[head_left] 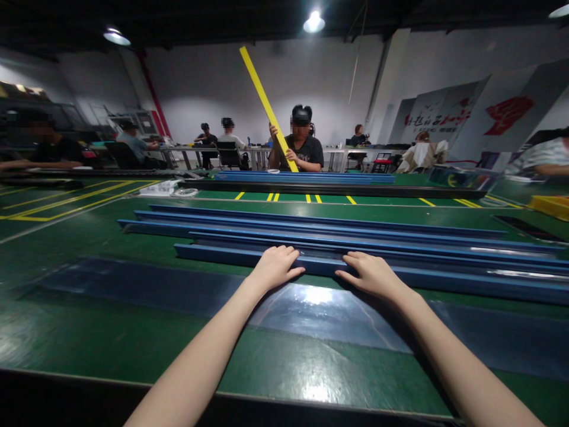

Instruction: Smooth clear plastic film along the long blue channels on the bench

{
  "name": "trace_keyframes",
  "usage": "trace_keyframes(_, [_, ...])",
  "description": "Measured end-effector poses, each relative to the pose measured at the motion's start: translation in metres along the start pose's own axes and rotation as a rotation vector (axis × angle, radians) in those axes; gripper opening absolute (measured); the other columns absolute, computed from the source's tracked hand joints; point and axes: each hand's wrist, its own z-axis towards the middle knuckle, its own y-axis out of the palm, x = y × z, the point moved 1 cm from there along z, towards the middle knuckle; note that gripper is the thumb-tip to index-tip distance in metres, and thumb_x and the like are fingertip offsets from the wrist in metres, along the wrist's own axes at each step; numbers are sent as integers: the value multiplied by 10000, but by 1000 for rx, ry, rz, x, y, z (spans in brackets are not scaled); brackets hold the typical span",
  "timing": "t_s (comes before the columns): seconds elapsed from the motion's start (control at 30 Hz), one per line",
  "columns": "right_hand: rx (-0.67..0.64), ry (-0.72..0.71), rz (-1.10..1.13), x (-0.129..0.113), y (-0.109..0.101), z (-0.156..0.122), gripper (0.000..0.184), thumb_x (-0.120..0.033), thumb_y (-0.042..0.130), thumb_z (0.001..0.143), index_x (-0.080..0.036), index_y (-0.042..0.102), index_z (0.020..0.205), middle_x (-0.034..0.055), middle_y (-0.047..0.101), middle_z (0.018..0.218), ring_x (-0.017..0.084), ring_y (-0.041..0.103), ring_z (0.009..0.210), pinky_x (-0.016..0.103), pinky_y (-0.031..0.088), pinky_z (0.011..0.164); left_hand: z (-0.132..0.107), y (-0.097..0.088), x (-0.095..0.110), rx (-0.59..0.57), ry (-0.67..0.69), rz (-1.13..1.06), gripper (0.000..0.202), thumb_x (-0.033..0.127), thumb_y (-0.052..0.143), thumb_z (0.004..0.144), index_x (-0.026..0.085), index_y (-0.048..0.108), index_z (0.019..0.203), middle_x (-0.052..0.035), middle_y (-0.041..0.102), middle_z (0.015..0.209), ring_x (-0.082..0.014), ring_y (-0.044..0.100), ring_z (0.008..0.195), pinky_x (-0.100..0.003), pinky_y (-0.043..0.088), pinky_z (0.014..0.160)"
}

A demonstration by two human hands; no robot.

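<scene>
Nearest to me on the table lies a long blue channel profile [320,265], with its raised front wall facing me. My left hand [276,265] grips this wall left of the middle, fingers over the top edge and thumb against the front face. A short way to the right, my right hand [371,274] holds the same wall in the same manner. The fingertips of both hands are partly hidden inside the channel. Close behind it, more blue channel profiles [213,227] lie side by side. A clear plastic strip [146,287] lies flat in front, passing under my forearms.
The green table [71,332] carries yellow tape lines. Beyond the profiles lie a long black bar [355,190] and more blue lengths [267,177]. Across the table a person [306,148] holds a long yellow bar [264,98] at a slant. A yellow tray [551,207] sits far right.
</scene>
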Motion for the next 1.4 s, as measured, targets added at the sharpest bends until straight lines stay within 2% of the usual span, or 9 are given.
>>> trace_keyframes(1.4, [24,-15,-23,1,2,1,345,-442,341,836,-185,564,889,76,619,901,196,573,837,255,384,646,1,-1,0,6,6,11,302,450,447,816,171,526,899,-34,602,860,-178,553,816,-272,397,673])
